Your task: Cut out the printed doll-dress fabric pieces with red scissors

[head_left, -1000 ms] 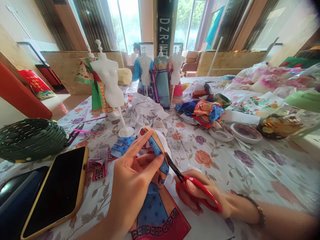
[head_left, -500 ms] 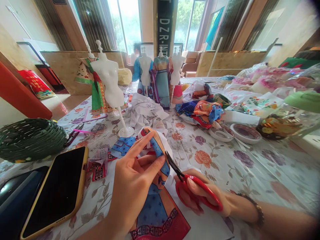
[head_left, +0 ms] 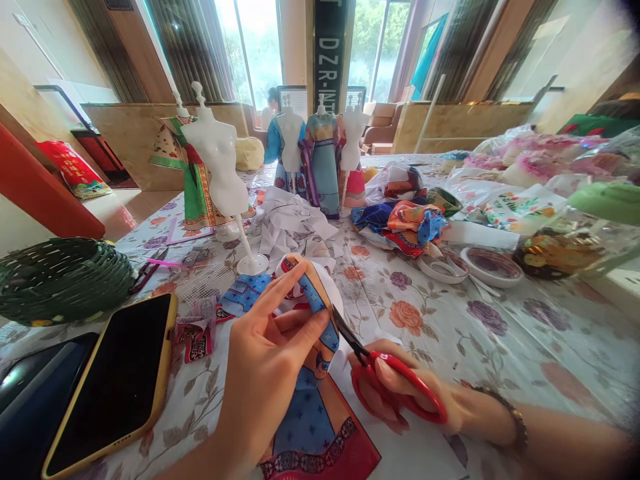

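Note:
My left hand (head_left: 273,360) pinches a piece of printed fabric (head_left: 320,417), blue with an orange band and a dark red patterned border. The fabric's upper part is folded over the fingers, and its lower part hangs toward me. In my right hand (head_left: 395,383) is a pair of scissors (head_left: 400,380) with red handles and dark blades. The blade tips touch the fabric's edge beside my left thumb; whether they are fully closed I cannot tell. Just beyond my left hand lie blue cloth pieces (head_left: 245,293) and a small red-and-pink patterned piece (head_left: 197,333).
A bare white mannequin (head_left: 215,160) stands ahead, with dressed ones (head_left: 323,160) behind. White scraps (head_left: 295,223) are heaped mid-table. At left are a phone (head_left: 113,380) and a green woven basket (head_left: 65,280); at right, tape rolls (head_left: 493,267) and a colourful cloth pile (head_left: 405,223).
The scissor blades have come slightly closer together at the fabric's edge. Both hands have stayed almost in place.

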{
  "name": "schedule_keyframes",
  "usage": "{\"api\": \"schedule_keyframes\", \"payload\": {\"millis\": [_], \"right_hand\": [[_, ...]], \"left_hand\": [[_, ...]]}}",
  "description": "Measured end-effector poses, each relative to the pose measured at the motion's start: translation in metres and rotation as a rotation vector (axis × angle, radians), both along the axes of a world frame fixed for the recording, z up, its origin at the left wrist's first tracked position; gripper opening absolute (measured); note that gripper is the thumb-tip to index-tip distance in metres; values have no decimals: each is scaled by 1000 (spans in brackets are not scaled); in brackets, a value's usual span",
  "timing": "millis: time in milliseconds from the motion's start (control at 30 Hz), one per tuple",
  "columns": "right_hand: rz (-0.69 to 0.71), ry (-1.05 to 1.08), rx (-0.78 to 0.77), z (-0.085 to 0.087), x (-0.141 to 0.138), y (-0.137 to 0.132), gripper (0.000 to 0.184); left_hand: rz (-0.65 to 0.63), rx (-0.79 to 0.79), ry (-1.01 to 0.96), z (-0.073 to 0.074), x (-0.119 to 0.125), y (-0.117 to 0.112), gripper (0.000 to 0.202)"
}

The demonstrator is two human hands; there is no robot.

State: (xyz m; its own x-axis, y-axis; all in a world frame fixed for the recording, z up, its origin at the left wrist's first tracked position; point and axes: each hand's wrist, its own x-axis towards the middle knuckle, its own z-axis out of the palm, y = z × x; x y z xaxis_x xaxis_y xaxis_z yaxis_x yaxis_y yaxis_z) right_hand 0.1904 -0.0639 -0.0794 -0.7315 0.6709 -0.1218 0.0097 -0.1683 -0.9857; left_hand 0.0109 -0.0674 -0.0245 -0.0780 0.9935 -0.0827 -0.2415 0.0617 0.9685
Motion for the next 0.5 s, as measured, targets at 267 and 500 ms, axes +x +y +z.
{"api": "schedule_keyframes", "payload": {"millis": [267,500], "right_hand": [[-26,12,17,-12,3,1,66],[-34,-7,28,-8,2,0,66]], "left_hand": [[-10,-7,-11,1,2,-1,61],[-21,-34,-8,-2,-1,-2,61]]}}
